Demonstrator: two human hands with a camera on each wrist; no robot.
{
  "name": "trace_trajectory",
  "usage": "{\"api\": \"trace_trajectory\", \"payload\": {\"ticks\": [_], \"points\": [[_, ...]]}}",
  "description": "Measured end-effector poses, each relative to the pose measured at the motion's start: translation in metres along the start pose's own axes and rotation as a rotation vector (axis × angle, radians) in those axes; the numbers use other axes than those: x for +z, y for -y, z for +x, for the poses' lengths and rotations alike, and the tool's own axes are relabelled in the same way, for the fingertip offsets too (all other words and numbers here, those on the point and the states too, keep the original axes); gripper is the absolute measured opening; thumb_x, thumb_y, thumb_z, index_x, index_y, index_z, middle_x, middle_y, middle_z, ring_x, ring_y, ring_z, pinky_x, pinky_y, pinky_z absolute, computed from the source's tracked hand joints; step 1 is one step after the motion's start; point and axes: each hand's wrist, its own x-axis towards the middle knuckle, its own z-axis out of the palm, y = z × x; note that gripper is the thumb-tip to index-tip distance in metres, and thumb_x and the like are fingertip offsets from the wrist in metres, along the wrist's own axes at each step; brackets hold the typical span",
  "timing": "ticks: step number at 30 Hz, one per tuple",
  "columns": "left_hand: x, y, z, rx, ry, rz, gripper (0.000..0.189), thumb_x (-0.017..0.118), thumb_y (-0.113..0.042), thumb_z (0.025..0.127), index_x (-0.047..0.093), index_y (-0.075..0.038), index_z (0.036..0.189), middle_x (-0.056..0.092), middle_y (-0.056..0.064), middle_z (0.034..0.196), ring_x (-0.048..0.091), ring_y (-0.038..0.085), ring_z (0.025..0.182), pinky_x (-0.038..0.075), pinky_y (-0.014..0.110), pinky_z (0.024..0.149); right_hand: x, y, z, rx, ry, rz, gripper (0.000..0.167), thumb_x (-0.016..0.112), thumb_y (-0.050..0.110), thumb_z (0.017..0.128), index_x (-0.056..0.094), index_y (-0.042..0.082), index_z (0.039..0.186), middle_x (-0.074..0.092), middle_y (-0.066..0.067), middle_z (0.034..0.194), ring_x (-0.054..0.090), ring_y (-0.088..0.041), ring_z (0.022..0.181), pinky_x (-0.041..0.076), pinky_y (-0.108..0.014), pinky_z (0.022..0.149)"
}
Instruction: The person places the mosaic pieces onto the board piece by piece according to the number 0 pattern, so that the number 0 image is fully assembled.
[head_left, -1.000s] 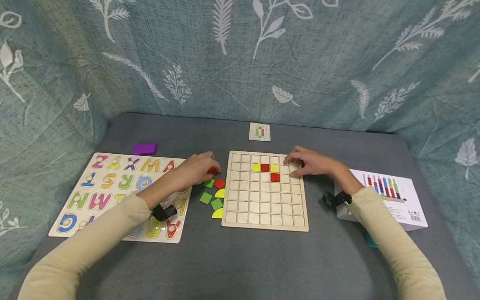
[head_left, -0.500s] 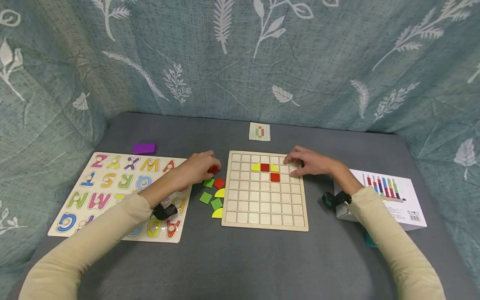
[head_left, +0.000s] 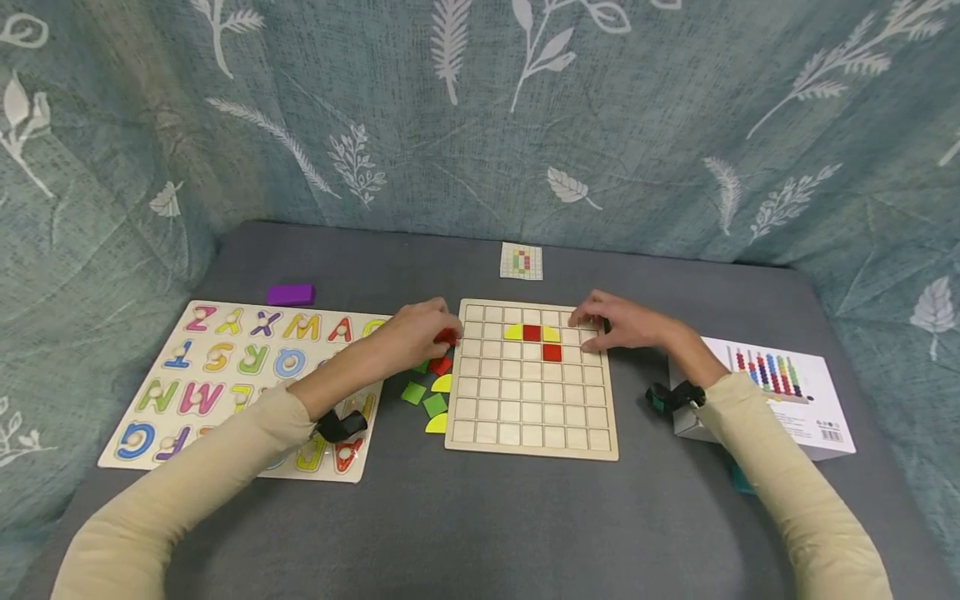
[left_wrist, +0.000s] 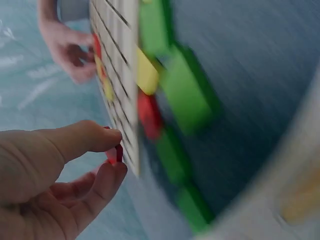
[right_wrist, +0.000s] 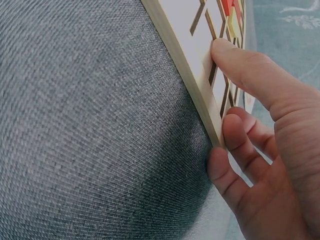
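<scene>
My left hand (head_left: 415, 337) pinches a red tile (left_wrist: 119, 153) between thumb and fingertips, at the left edge of the wooden grid board (head_left: 510, 433). Several loose tiles lie below that hand, among them a green square tile (head_left: 413, 393), a yellow half-round tile (head_left: 437, 423) and a red square tile (head_left: 440, 366). Set in the board's upper cells are a red tile (head_left: 531, 333) between two yellow pieces, and another red tile (head_left: 552, 353) one row lower. My right hand (head_left: 626, 323) rests at the board's upper right corner, thumb (right_wrist: 227, 50) on the grid, other fingers at the edge.
An alphabet puzzle board (head_left: 168, 400) lies at left under my left forearm, with a purple block (head_left: 291, 295) behind it. A small pattern card (head_left: 521, 262) lies beyond the grid board. A white box with an abacus picture (head_left: 813, 417) stands at right, partly behind my right forearm.
My left hand has moved right with the red tile, from over the loose tiles to the board's left edge. My right hand stays in place at the board's corner.
</scene>
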Motion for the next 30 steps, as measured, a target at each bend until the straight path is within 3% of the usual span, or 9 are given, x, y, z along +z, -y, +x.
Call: {"api": "trace_trajectory", "payload": {"ticks": [4,13,18,23,30], "points": [[0.006,-0.021,0.009,0.082,-0.003,-0.039,0.018,0.07,-0.01,0.088,0.071,-0.008,0.106,0.06,0.01,0.099,0.052,0.017,0.076,0.044,0.027,0.066,-0.001,-0.002,0.0,0.0,-0.003,-0.001,0.037,0.07,0.019,0.089,0.06,0.006,0.122,0.048,-0.012,0.107,0.048,-0.017,0.086,0.043,-0.036,0.079],[0.043,-0.057,0.041,0.317,0.001,-0.062,0.016,0.066,-0.012,0.091,0.072,-0.012,0.106,0.062,0.005,0.099,0.057,0.015,0.082,0.049,0.025,0.075,-0.002,-0.001,0.001,-0.022,-0.005,-0.007,0.037,0.07,0.02,0.089,0.061,0.007,0.122,0.049,-0.012,0.108,0.05,-0.017,0.087,0.044,-0.036,0.079],[0.055,-0.072,0.051,0.416,0.01,-0.047,0.014,0.067,-0.011,0.09,0.071,-0.01,0.104,0.062,0.007,0.098,0.058,0.016,0.083,0.05,0.025,0.076,-0.001,-0.002,0.001,-0.054,-0.024,-0.024,0.036,0.071,0.019,0.088,0.061,0.007,0.12,0.049,-0.009,0.106,0.049,-0.015,0.084,0.044,-0.033,0.077],[0.06,-0.079,0.055,0.426,-0.011,-0.016,0.014,0.066,-0.012,0.091,0.071,-0.01,0.105,0.063,0.007,0.098,0.059,0.016,0.083,0.049,0.024,0.074,-0.002,0.001,0.001,0.008,0.0,-0.031,0.037,0.071,0.02,0.088,0.061,0.009,0.121,0.049,-0.009,0.106,0.048,-0.016,0.086,0.043,-0.035,0.079],[0.061,-0.078,0.059,0.387,-0.031,-0.054,0.015,0.065,-0.011,0.091,0.071,-0.011,0.104,0.063,0.006,0.097,0.058,0.013,0.079,0.049,0.022,0.072,-0.001,0.0,0.001,0.008,0.003,-0.03,0.038,0.071,0.02,0.088,0.06,0.008,0.123,0.049,-0.009,0.107,0.048,-0.016,0.087,0.043,-0.035,0.079]]}}
